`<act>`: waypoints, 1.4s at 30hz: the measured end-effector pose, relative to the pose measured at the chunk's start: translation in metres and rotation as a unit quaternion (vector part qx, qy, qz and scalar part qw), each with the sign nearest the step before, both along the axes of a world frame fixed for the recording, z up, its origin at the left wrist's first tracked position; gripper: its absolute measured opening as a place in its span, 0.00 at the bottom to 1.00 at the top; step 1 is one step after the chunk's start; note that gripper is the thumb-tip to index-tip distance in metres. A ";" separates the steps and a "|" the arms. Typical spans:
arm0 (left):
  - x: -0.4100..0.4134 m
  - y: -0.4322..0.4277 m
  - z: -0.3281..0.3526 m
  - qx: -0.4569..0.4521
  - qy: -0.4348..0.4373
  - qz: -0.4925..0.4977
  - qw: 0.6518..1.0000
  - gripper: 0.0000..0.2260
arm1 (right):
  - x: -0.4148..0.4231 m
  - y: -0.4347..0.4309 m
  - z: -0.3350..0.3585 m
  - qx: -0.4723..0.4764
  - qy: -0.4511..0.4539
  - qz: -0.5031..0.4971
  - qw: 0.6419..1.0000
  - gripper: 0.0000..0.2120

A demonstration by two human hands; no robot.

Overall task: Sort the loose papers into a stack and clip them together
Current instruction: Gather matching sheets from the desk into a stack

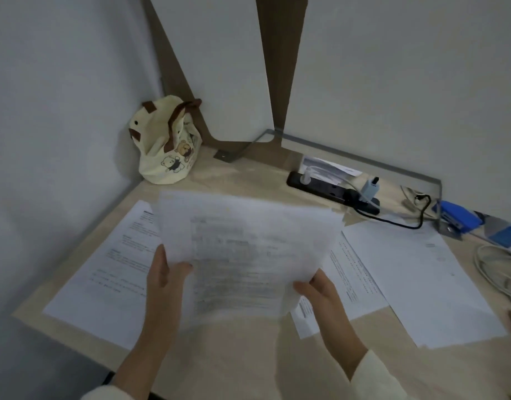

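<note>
A person is holding a sheaf of printed papers (pixel 248 249) just above a pale wooden desk (pixel 248 356). The sheets are showing blurred lines of dark text, and their top edges are lying slightly out of line with one another. More loose pages are lying flat on the desk. One printed sheet (pixel 110 272) is sitting to the left, partly under the raised sheaf. Another text page (pixel 354 275) is peeking out on the right, overlapped by a mostly blank sheet (pixel 421 281) beside it.

In the rear left corner a cream cloth bag (pixel 167 145) with brown handles and cartoon bears is slumping against the wall, and what it holds cannot be seen.

The left hand (pixel 166 274) is gripping the sheaf's left edge, thumb lying across the front and fingers hidden behind the paper. The right hand (pixel 320 290) is pinching the lower right corner, thumb on top. Both forearms are reaching forward from cream sleeves (pixel 375 376).

Along the back edge a black power strip (pixel 332 189) is carrying plugged-in chargers. A blue stapler (pixel 457 216) is sitting at the far right, near pale cables (pixel 496 264).
</note>
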State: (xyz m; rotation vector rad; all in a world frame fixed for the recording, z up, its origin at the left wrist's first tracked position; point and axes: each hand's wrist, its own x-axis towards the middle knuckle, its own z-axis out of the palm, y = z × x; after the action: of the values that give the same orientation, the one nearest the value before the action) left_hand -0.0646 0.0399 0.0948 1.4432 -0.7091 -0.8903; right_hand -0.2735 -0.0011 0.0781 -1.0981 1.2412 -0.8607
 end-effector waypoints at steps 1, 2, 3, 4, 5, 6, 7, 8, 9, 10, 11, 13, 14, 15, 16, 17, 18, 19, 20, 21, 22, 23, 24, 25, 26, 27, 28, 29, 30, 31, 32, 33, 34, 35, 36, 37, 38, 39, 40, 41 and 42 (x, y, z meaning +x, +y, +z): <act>-0.002 0.001 -0.011 0.019 0.001 -0.001 1.000 0.15 | 0.004 0.005 -0.009 0.019 0.012 -0.004 1.000 0.18; -0.003 0.001 -0.022 0.035 0.004 0.000 0.999 0.16 | 0.008 0.010 -0.017 0.036 0.020 -0.013 0.999 0.18; -0.005 0.001 -0.029 0.043 0.006 0.002 0.999 0.15 | 0.011 0.013 -0.021 0.049 0.027 -0.025 0.998 0.18; -0.005 0.001 -0.033 0.046 0.008 0.004 0.999 0.14 | 0.014 0.014 -0.024 0.053 0.031 -0.044 0.997 0.18; -0.005 -0.001 -0.035 0.043 0.012 0.002 0.999 0.13 | 0.017 0.014 -0.023 0.048 0.034 -0.063 0.996 0.17; -0.004 -0.002 -0.036 0.040 0.018 -0.002 0.999 0.13 | 0.018 0.012 -0.021 0.038 0.036 -0.080 0.995 0.17; -0.003 -0.002 -0.035 0.036 0.025 -0.005 0.999 0.14 | 0.018 0.011 -0.019 0.029 0.038 -0.095 0.994 0.15; -0.001 -0.003 -0.035 0.041 0.027 -0.008 0.999 0.16 | 0.018 0.009 -0.017 0.024 0.040 -0.108 0.993 0.14; 0.001 -0.003 -0.037 0.051 0.027 -0.015 0.998 0.17 | 0.019 0.008 -0.016 0.025 0.043 -0.112 0.993 0.13; 0.004 -0.003 -0.042 0.071 0.021 -0.026 0.997 0.18 | 0.020 0.008 -0.018 0.035 0.051 -0.108 0.992 0.12; 0.006 -0.004 -0.046 0.091 0.017 -0.043 0.995 0.20 | 0.022 0.008 -0.022 0.053 0.060 -0.101 0.992 0.12; 0.012 -0.006 -0.054 0.120 0.018 -0.084 0.989 0.21 | 0.028 0.010 -0.029 0.084 0.080 -0.093 0.989 0.13; 0.017 -0.008 -0.056 0.118 0.019 -0.099 0.988 0.19 | 0.034 0.009 -0.029 0.086 0.084 -0.094 0.988 0.13; 0.023 -0.011 -0.057 0.114 0.014 -0.108 0.988 0.16 | 0.039 0.007 -0.030 0.080 0.086 -0.097 0.988 0.13; 0.030 -0.015 -0.056 0.110 0.003 -0.110 0.988 0.12 | 0.046 0.005 -0.030 0.074 0.085 -0.098 0.989 0.13; 0.039 -0.018 -0.054 0.103 -0.005 -0.106 0.989 0.09 | 0.053 0.003 -0.030 0.072 0.083 -0.098 0.989 0.12; 0.049 -0.021 -0.054 0.101 -0.010 -0.095 0.990 0.08 | 0.062 0.001 -0.032 0.078 0.089 -0.098 0.988 0.10; 0.060 -0.024 -0.053 0.102 -0.013 -0.080 0.991 0.08 | 0.071 -0.002 -0.034 0.089 0.098 -0.088 0.987 0.10; 0.074 -0.025 -0.055 0.113 -0.021 -0.065 0.991 0.07 | 0.082 -0.004 -0.038 0.109 0.113 -0.069 0.985 0.11; 0.089 -0.026 -0.057 0.126 -0.029 -0.054 0.990 0.07 | 0.093 -0.006 -0.043 0.131 0.124 -0.040 0.983 0.11; 0.104 -0.026 -0.060 0.140 -0.037 -0.044 0.988 0.07 | 0.105 -0.007 -0.047 0.153 0.128 -0.006 0.980 0.12; 0.121 -0.025 -0.065 0.157 -0.047 -0.040 0.986 0.06 | 0.119 -0.006 -0.050 0.173 0.121 0.030 0.977 0.12; 0.138 -0.023 -0.071 0.173 -0.063 -0.039 0.982 0.06 | 0.133 -0.005 -0.052 0.190 0.111 0.062 0.973 0.12; 0.155 -0.022 -0.076 0.189 -0.087 -0.038 0.977 0.07 | 0.147 -0.005 -0.056 0.202 0.107 0.085 0.970 0.12; 0.171 -0.021 -0.082 0.203 -0.115 -0.037 0.972 0.07 | 0.161 -0.004 -0.059 0.209 0.105 0.100 0.967 0.12; 0.186 -0.020 -0.087 0.216 -0.138 -0.034 0.966 0.08 | 0.174 -0.004 -0.063 0.214 0.102 0.113 0.965 0.12; 0.199 -0.020 -0.090 0.226 -0.157 -0.030 0.961 0.08 | 0.186 -0.005 -0.067 0.218 0.097 0.120 0.964 0.12; 0.211 -0.021 -0.094 0.233 -0.169 -0.024 0.957 0.07 | 0.198 -0.006 -0.070 0.217 0.094 0.126 0.963 0.12; 0.221 -0.023 -0.096 0.237 -0.184 -0.020 0.954 0.07 | 0.209 -0.008 -0.074 0.218 0.093 0.126 0.963 0.12; 0.230 -0.025 -0.099 0.243 -0.197 -0.019 0.950 0.06 | 0.218 -0.009 -0.079 0.220 0.094 0.123 0.963 0.12; 0.237 -0.026 -0.102 0.247 -0.208 -0.020 0.946 0.06 | 0.226 -0.010 -0.082 0.225 0.092 0.116 0.963 0.12; 0.244 -0.028 -0.108 0.255 -0.213 -0.026 0.943 0.06 | 0.233 -0.011 -0.087 0.232 0.095 0.110 0.962 0.11; 0.250 -0.029 -0.115 0.263 -0.217 -0.036 0.939 0.07 | 0.238 -0.011 -0.091 0.242 0.099 0.102 0.960 0.11; 0.256 -0.030 -0.124 0.276 -0.216 -0.048 0.935 0.11 | 0.242 -0.010 -0.095 0.249 0.110 0.095 0.958 0.11; 0.261 -0.031 -0.132 0.281 -0.223 -0.063 0.931 0.15 | 0.245 -0.009 -0.100 0.254 0.123 0.089 0.955 0.12; 0.264 -0.031 -0.138 0.285 -0.235 -0.082 0.926 0.18 | 0.246 -0.008 -0.104 0.256 0.136 0.084 0.954 0.12; 0.265 -0.031 -0.145 0.285 -0.249 -0.101 0.920 0.19 | 0.247 -0.007 -0.107 0.256 0.141 0.077 0.953 0.12; 0.264 -0.031 -0.147 0.290 -0.255 -0.112 0.916 0.20 | 0.247 -0.005 -0.109 0.255 0.143 0.071 0.954 0.13; 0.263 -0.030 -0.149 0.291 -0.254 -0.118 0.915 0.21 | 0.246 -0.005 -0.110 0.253 0.142 0.064 0.955 0.12; 0.262 -0.029 -0.150 0.290 -0.251 -0.122 0.916 0.22 | 0.246 -0.004 -0.111 0.253 0.140 0.059 0.955 0.12; 0.262 -0.028 -0.151 0.280 -0.251 -0.125 0.918 0.23 | 0.246 -0.004 -0.110 0.256 0.135 0.054 0.956 0.12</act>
State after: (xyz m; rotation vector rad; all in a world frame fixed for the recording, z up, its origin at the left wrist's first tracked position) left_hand 0.1973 0.0115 -0.0561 2.1743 -1.0964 -0.9732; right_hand -0.0278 -0.0055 -0.0323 -0.8640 1.5067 -0.2777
